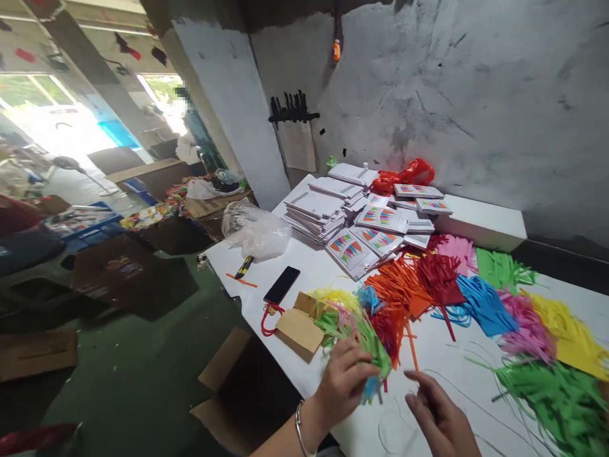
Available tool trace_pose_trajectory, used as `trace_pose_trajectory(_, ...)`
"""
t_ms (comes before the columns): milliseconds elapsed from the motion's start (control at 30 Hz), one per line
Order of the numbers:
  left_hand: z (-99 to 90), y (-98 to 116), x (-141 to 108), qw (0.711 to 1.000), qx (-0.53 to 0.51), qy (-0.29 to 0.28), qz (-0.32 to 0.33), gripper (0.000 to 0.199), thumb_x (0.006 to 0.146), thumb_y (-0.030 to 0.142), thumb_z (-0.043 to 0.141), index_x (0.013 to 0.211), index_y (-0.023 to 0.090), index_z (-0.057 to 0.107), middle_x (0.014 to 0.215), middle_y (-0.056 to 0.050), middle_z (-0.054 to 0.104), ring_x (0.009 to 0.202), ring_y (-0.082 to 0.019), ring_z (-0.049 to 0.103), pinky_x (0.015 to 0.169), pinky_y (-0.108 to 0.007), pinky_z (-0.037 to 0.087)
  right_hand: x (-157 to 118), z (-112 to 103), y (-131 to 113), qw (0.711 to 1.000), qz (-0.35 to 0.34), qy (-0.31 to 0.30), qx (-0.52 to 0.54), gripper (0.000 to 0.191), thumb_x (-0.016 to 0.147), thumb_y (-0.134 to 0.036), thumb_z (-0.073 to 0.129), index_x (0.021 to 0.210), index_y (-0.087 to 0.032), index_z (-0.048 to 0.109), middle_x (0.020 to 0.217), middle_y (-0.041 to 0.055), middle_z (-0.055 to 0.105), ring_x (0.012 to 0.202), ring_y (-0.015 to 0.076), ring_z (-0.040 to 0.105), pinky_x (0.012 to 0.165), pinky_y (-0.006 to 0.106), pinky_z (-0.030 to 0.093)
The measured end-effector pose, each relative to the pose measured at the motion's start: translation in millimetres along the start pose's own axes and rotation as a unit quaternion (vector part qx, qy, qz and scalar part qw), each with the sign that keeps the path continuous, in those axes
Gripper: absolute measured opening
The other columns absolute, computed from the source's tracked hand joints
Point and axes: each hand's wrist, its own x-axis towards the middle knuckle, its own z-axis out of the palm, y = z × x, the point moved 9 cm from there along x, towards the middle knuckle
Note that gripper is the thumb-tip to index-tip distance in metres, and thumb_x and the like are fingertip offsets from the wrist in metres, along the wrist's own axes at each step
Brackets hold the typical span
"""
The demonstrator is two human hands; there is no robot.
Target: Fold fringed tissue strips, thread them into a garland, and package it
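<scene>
The left hand (340,381) has its fingers curled closed on a green paper-strip bunch (375,349), near the front edge of the bench (252,298). The right hand (440,416) sits just beside it, thumb and forefinger parted; whether they pinch a thin string, I cannot tell. Loose strings (379,431) could snag or knot among the strips, and a careless pull could tear them or sweep light pieces into the open carton (226,358) below.
</scene>
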Motion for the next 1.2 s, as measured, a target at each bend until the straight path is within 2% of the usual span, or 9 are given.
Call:
trace_pose_trajectory(33,8.8,19,4,0.999,-0.017,-0.032,0.03,0.026,0.087,0.007,0.052,0.104,0.021,0.066,0.093,-0.008,0.069,0.091,-0.022,0.057,0.084,-0.039,0.047,3,1,-13,1.0,-0.01,-0.022,0.018,0.045,0.082,-0.054,0.061,0.112,-0.021,0.065,0.065,-0.003,0.052,0.056,0.0138,0.049,0.054,0.023,0.041)
trace_pose_trajectory(133,26.7,55,9,0.99,-0.093,-0.097,0.05,0.025,0.089,0.01,0.05,0.105,0.022,0.064,0.095,-0.008,0.07,0.092,-0.023,0.058,0.087,-0.041,0.045,4,1,-36,0.995,-0.017,-0.067,0.067,0.037,0.085,-0.054,0.059,0.089,-0.018,0.066,0.068,-0.0007,0.054,0.061,0.0138,0.048,0.055,0.022,0.04)
trace_pose_trajectory(267,42.0,41,1,0.943,-0.274,-0.052,-0.181,0.021,0.092,0.028,0.052,0.11,0.022,0.061,0.106,-0.011,0.065,0.102,-0.026,0.058,0.094,-0.042,0.044,-12,-9,-30,0.992,0.006,-0.03,0.12,0.037,0.087,-0.052,0.059,0.076,-0.017,0.064,0.066,-0.0014,0.051,0.06,0.0121,0.044,0.053,0.021,0.037)
trace_pose_trajectory(433,88.8,27,-28,0.784,-0.444,-0.002,-0.434,0.024,0.08,0.036,0.073,0.094,0.018,0.065,0.09,-0.007,0.067,0.086,-0.02,0.062,0.081,-0.03,0.048,-36,-24,-17,0.99,0.026,0.044,0.132,0.041,0.088,-0.055,0.056,0.101,-0.017,0.064,0.073,0.0005,0.057,0.065,0.0147,0.054,0.057,0.022,0.045)
trace_pose_trajectory(533,109.7,31,-35,0.651,-0.568,0.029,-0.502,0.031,0.074,0.035,0.08,0.091,0.017,0.061,0.074,-0.002,0.066,0.067,-0.013,0.061,0.068,-0.024,0.047,-45,-42,-15,0.995,0.029,0.074,0.064,0.045,0.093,-0.055,0.047,0.114,-0.018,0.06,0.071,0.0004,0.058,0.064,0.016,0.057,0.059,0.023,0.048)
trace_pose_trajectory(633,118.1,41,-36,0.587,-0.62,0.014,-0.52,0.034,0.072,0.032,0.083,0.089,0.016,0.059,0.069,-0.002,0.066,0.059,-0.011,0.059,0.06,-0.021,0.046,-54,-50,-25,0.998,-0.008,0.057,-0.013,0.038,0.096,-0.049,0.043,0.104,-0.019,0.064,0.065,0.0001,0.058,0.062,0.0159,0.058,0.061,0.023,0.048)
trace_pose_trajectory(733,119.9,49,-39,0.581,-0.626,0.009,-0.52,0.032,0.072,0.03,0.083,0.089,0.016,0.06,0.069,-0.001,0.066,0.06,-0.011,0.06,0.061,-0.021,0.046,-64,-54,-41,0.994,-0.07,0.057,-0.053,0.032,0.098,-0.042,0.042,0.095,-0.021,0.065,0.076,0.0025,0.065,0.067,0.0153,0.06,0.065,0.023,0.048)
trace_pose_trajectory(867,120.4,56,-40,0.613,-0.602,0.01,-0.511,0.029,0.074,0.03,0.081,0.088,0.015,0.061,0.069,-0.001,0.066,0.064,-0.011,0.059,0.065,-0.021,0.045,-72,-52,-48,0.988,-0.113,0.045,-0.094,0.029,0.099,-0.036,0.04,0.091,-0.022,0.064,0.081,0.0033,0.069,0.071,0.0154,0.064,0.066,0.022,0.047)
trace_pose_trajectory(1200,115.9,56,-51,0.672,-0.527,0.004,-0.521,0.03,0.073,0.037,0.081,0.087,0.018,0.063,0.073,-0.002,0.066,0.069,-0.013,0.058,0.068,-0.023,0.046,-79,-49,-35,0.986,-0.081,0.004,-0.146,0.034,0.1,-0.037,0.036,0.085,-0.021,0.062,0.075,0.0045,0.066,0.068,0.0179,0.062,0.065,0.026,0.044)
